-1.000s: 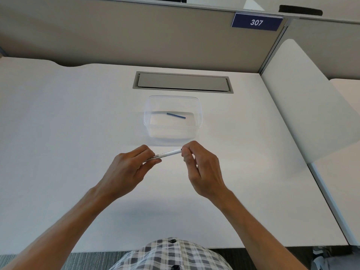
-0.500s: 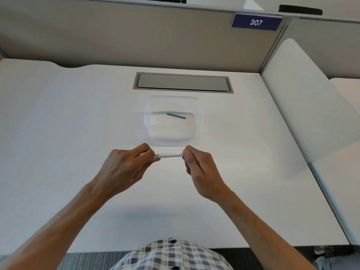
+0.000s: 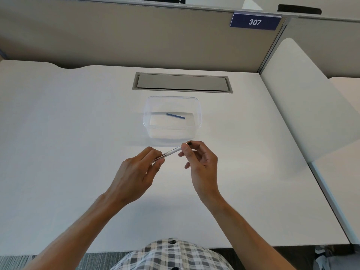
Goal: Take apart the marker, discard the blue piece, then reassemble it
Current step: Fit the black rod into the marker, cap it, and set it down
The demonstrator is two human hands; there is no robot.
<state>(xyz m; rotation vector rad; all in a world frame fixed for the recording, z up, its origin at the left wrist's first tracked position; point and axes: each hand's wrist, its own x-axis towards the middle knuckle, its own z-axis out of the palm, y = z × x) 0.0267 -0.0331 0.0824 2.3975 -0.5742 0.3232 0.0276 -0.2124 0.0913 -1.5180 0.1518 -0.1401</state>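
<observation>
While both hands still pinch the marker (image 3: pixel 171 152) just before the clear tub (image 3: pixel 172 121), its right end has tilted up — left hand (image 3: pixel 136 172), right hand (image 3: pixel 200 162); blue piece (image 3: pixel 175 116) lies inside.

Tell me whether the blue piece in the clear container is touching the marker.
Apart. The head view shows the blue piece lying inside the clear container, while the marker is held nearer, outside it.
</observation>
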